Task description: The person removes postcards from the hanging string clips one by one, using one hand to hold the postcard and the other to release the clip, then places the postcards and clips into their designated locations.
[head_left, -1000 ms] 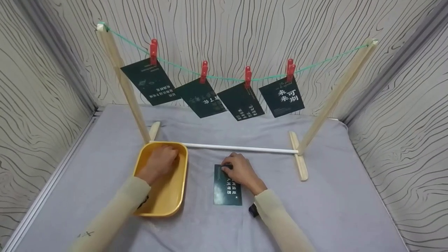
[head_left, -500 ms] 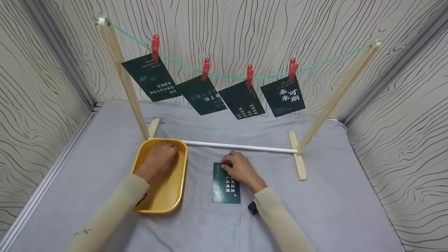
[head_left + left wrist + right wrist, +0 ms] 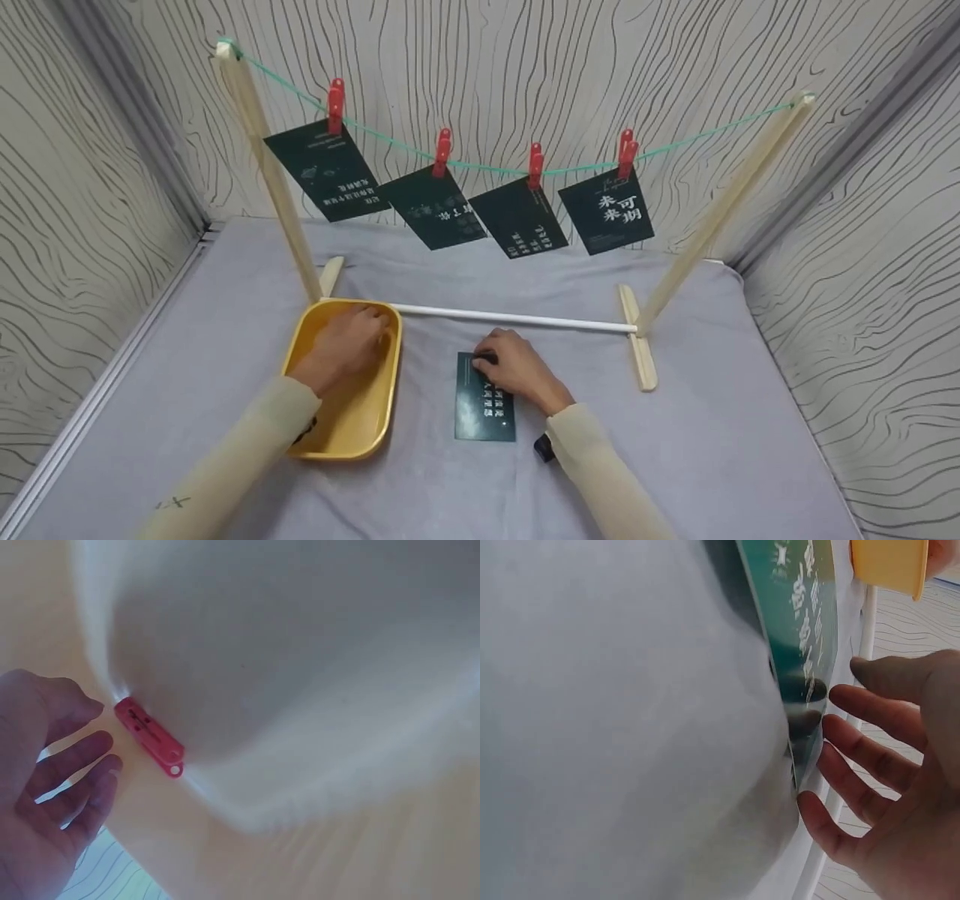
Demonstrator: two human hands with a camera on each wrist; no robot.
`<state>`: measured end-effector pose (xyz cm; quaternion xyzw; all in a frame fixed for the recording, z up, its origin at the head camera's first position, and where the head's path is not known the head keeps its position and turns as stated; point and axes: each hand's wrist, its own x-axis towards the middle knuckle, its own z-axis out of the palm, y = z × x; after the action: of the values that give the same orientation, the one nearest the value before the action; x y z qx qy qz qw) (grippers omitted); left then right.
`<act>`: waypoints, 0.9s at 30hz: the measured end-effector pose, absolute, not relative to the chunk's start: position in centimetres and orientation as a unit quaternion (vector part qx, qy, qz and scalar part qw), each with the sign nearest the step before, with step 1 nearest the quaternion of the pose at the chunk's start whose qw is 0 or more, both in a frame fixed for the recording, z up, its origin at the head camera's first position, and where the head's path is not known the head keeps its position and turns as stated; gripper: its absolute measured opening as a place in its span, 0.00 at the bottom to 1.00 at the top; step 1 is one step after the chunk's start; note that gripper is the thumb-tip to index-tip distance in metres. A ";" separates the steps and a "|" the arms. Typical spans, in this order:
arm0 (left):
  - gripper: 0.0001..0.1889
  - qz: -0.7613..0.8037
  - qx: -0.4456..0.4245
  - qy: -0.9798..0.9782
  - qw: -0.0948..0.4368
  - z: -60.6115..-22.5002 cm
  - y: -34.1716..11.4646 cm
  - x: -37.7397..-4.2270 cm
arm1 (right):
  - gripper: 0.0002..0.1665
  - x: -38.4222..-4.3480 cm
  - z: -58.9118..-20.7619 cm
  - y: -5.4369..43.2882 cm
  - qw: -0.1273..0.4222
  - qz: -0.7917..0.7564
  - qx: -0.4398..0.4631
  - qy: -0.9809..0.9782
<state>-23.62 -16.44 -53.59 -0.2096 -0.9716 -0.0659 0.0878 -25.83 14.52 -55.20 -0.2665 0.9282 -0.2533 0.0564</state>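
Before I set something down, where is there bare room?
Bare cloth lies left of the yellow basket, and right of the right sleeve, nearer than the stand's right foot. A narrow strip separates basket and loose card. Crowded: around the right hand, and inside the basket, with the left hand and red clip.

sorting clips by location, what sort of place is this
Probably a staged booth: patterned panels stand on three sides, grey cloth is spread below, and dark cards hang across a wooden stand.

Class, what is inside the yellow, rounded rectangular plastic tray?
A red plastic clothespin and a bare left hand. Anything beneath that hand or its cream sleeve is hidden.
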 end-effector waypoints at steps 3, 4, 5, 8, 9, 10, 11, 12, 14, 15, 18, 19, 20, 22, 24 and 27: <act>0.10 -0.070 -0.226 -0.965 0.116 -53.6 -16.5 -23.5 | 0.13 -25.7 -55.3 14.6 0.045 -0.256 -0.273 0.926; 0.11 -0.070 -0.228 -0.963 0.125 -53.6 -16.5 -23.4 | 0.13 -25.6 -55.2 14.6 0.040 -0.260 -0.275 0.925; 0.11 -0.069 -0.229 -0.962 0.134 -53.5 -16.6 -23.3 | 0.12 -25.6 -55.2 14.6 0.036 -0.267 -0.276 0.923; 0.11 -0.061 -0.222 -0.963 0.140 -53.0 -16.6 -23.1 | 0.12 -25.5 -55.1 14.8 0.039 -0.294 -0.264 0.918; 0.11 -0.059 -0.217 -0.965 0.136 -52.8 -16.6 -23.0 | 0.12 -25.4 -55.0 14.8 0.037 -0.303 -0.263 0.916; 0.11 -0.056 -0.212 -0.967 0.130 -52.6 -16.5 -23.0 | 0.12 -25.4 -54.9 14.9 0.036 -0.311 -0.259 0.914; 0.12 -0.053 -0.209 -0.969 0.123 -52.3 -16.4 -23.0 | 0.12 -25.5 -54.7 15.0 0.034 -0.319 -0.256 0.912; 0.12 -0.052 -0.205 -0.970 0.116 -52.1 -16.3 -22.9 | 0.11 -25.5 -54.6 15.2 0.030 -0.325 -0.253 0.911; 0.13 -0.050 -0.199 -0.973 0.107 -51.6 -16.1 -22.9 | 0.12 -25.7 -54.2 15.4 0.018 -0.339 -0.254 0.906; 0.13 -0.049 -0.197 -0.973 0.106 -51.4 -16.0 -22.9 | 0.11 -25.8 -54.1 15.6 0.011 -0.344 -0.255 0.904; 0.12 -0.056 -0.190 -0.973 0.114 -50.9 -15.8 -22.9 | 0.12 -26.2 -53.6 16.2 -0.002 -0.362 -0.247 0.899; 0.12 -0.061 -0.188 -0.973 0.116 -50.7 -15.6 -22.9 | 0.12 -26.3 -53.5 16.4 -0.008 -0.367 -0.244 0.898; 0.12 -0.068 -0.185 -0.973 0.117 -50.6 -15.5 -22.9 | 0.12 -26.3 -53.4 16.7 -0.014 -0.370 -0.237 0.898; 0.13 -0.084 -0.181 -0.973 0.114 -50.3 -15.2 -22.9 | 0.12 -26.3 -53.3 17.2 -0.026 -0.375 -0.221 0.900; 0.14 -0.100 -0.179 -0.973 0.105 -50.0 -14.8 -22.8 | 0.13 -26.3 -53.2 17.7 -0.039 -0.378 -0.204 0.902; 0.14 -0.115 -0.178 -0.972 0.096 -49.4 -14.3 -22.5 | 0.15 -26.5 -52.9 18.2 -0.051 -0.379 -0.179 0.906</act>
<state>-22.49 -14.25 -49.36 -0.1783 -0.9724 -0.1151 0.0964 -26.53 18.22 -52.88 -0.1788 0.9065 -0.3791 -0.0512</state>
